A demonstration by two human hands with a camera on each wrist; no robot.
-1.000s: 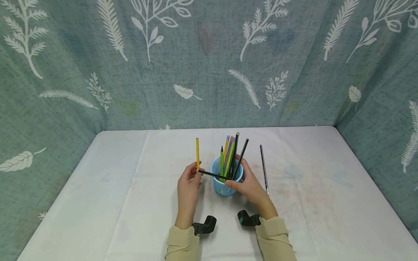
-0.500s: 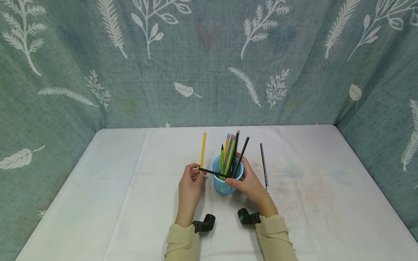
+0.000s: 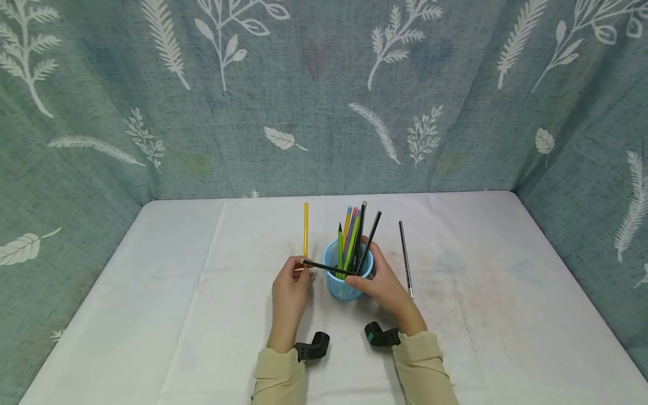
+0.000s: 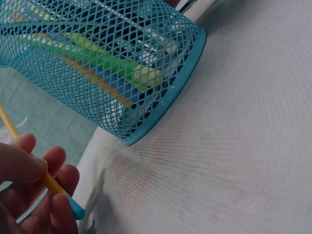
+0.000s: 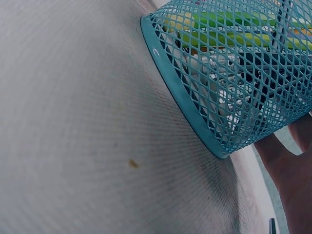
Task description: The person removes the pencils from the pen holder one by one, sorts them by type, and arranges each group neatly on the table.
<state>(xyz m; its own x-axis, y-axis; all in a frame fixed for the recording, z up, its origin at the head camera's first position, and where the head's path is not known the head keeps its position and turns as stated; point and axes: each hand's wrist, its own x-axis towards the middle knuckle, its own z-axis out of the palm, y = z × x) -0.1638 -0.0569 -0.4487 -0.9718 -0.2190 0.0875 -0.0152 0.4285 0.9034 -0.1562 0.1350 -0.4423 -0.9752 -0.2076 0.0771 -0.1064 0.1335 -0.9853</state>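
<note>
A blue mesh pencil cup (image 3: 342, 289) stands upright on the table, holding several pencils (image 3: 349, 236) in green, black and other colours. My right hand (image 3: 382, 287) grips the cup's right side, thumb on the near side and fingers around the back. In my left hand (image 3: 291, 289), just left of the cup, a yellow pencil (image 3: 306, 230) is pinched between thumb and fingers, pointing upward. Its lower end is blue in the left wrist view, where the fingers (image 4: 54, 158) curl round it. A black pencil (image 3: 324, 266) slants low over the cup's left rim, its end overlapping the left fingertips.
A thin black stick (image 3: 406, 256) with a silvery near end lies on the white-covered table (image 3: 506, 315), right of the cup. Leaf-patterned green curtain (image 3: 304, 101) rises behind the table and along both sides. Black wrist cameras (image 3: 312, 346) sit below the hands.
The yellow pencil leaned right half a second ago and is nearly vertical again, a little higher than at first. My right hand keeps its hold on the cup. The head view shifts slightly.
</note>
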